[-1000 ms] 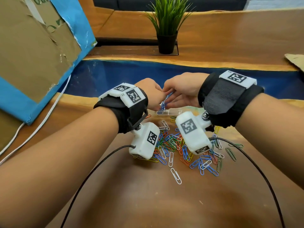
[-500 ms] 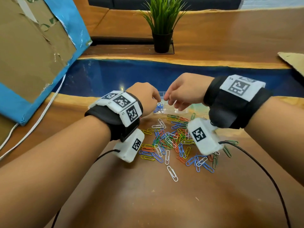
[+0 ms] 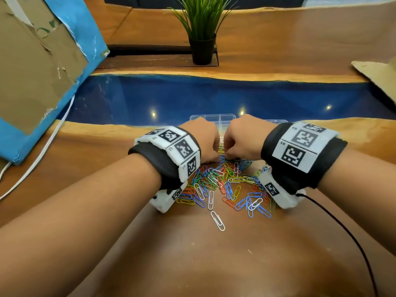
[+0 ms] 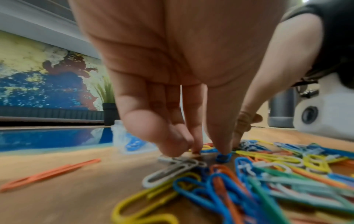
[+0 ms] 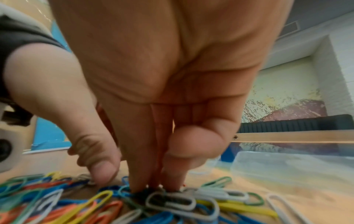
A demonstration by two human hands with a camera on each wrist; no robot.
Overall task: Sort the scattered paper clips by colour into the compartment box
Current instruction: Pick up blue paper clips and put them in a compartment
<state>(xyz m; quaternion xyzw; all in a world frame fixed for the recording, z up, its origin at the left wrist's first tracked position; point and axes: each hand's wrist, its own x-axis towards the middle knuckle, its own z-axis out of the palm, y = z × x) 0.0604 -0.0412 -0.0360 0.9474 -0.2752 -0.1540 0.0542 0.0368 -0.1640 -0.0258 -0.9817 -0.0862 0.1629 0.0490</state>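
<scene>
Head view shows us both hands lowered side by side onto the far edge of a heap of coloured wire paper clips [image 3: 225,185] scattered on the brown wooden table [image 3: 214,264]. Our left hand [image 3: 201,140] has its fingers pointing down; from the left wrist view its thumb tip presses a blue paper clip [image 4: 223,156] against the wood while the other fingertips [image 4: 172,145] touch down just beside grey clips, so the fingers are bunched together, though we cannot tell if any clip is actually pinched. Our right hand [image 3: 244,138] likewise drives bunched fingertips [image 5: 138,181] into the pile among blue and white clips, thumb set apart to the side; whether it grips one we cannot tell. The clear plastic compartment box [image 3: 212,117] sits just beyond the knuckles, with blue clips in one compartment. A potted green plant [image 3: 202,31] stands farther back.
</scene>
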